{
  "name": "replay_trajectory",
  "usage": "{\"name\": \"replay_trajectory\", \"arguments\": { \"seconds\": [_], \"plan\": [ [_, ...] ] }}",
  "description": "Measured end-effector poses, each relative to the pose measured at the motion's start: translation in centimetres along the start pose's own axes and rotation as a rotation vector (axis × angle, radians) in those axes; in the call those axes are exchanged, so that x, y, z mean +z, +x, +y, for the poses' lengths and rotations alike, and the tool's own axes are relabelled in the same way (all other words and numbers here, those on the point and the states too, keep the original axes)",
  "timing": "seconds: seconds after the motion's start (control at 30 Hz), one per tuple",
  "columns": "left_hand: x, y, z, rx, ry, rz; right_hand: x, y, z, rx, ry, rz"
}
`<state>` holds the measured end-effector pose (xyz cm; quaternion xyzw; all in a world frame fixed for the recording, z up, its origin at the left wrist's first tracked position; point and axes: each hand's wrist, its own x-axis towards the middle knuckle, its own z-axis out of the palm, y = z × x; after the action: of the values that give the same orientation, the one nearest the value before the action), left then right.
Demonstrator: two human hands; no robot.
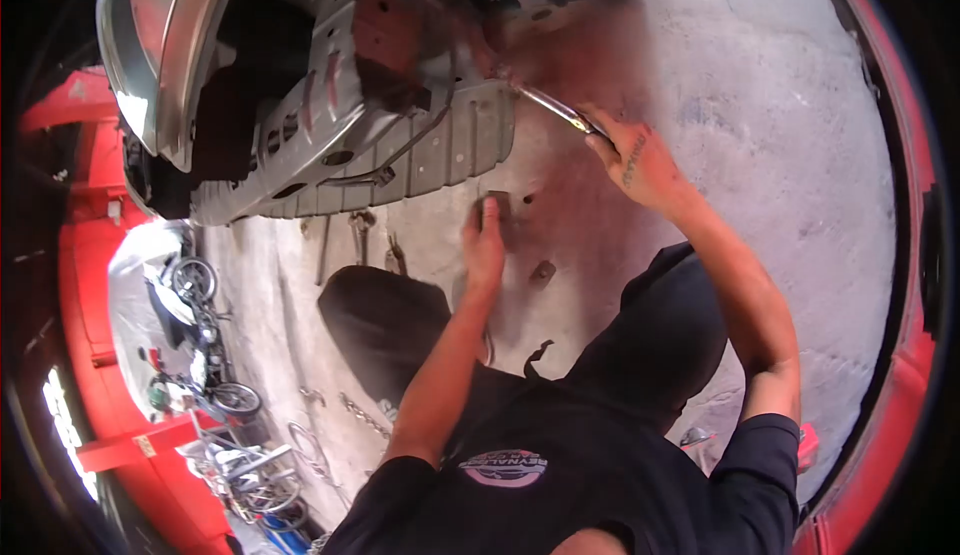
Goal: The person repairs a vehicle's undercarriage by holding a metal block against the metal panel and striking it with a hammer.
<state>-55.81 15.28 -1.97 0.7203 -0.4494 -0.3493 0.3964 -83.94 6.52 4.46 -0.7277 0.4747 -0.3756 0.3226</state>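
Note:
My right hand [625,150] is wrapped round the handle end of a long shiny metal tool [550,103]. The far end of this tool meets the underside of a raised car body [330,105], near a ribbed grey panel [440,145]. Lower and further left, my left hand [484,240] has its thumb and fingers closed on a small dark flat block [500,202], just below the panel's edge. A small dark piece [542,273] lies on the concrete floor [760,155] to the right of that hand.
Several hand tools [362,238] lie on the floor beyond my knee. Motorcycles [195,280] and bicycles [255,475] stand at the left, near red metal posts [95,275]. A chain [365,413] lies at lower left, and a red object [808,447] is at lower right.

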Motion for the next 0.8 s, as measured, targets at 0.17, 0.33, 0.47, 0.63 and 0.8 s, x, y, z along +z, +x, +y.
{"name": "replay_trajectory", "arguments": {
  "seconds": [0.17, 0.33, 0.47, 0.63, 0.8],
  "plan": [
    [5.6, 4.5, -5.2, -0.592, -1.291, -0.335, 0.7, 0.9, -1.8, 0.015, 0.023, 0.103],
    [8.3, 10.6, -1.8, -0.275, -1.688, -0.447, 1.5, 1.3, -0.4, -0.009, -0.154, 0.097],
    [8.5, 12.9, 0.4, 0.124, -1.847, -0.717, 1.2, 1.5, -1.5, 0.065, -0.301, -0.043],
    [8.3, 13.9, -0.4, 0.246, -1.808, -0.816, -0.7, 2.2, -5.7, -0.065, -0.132, 0.236],
    [7.9, 13.5, -0.1, 0.175, -1.712, -0.712, 1.1, 2.3, -2.0, 0.062, -0.475, -0.14]
  ]
}}
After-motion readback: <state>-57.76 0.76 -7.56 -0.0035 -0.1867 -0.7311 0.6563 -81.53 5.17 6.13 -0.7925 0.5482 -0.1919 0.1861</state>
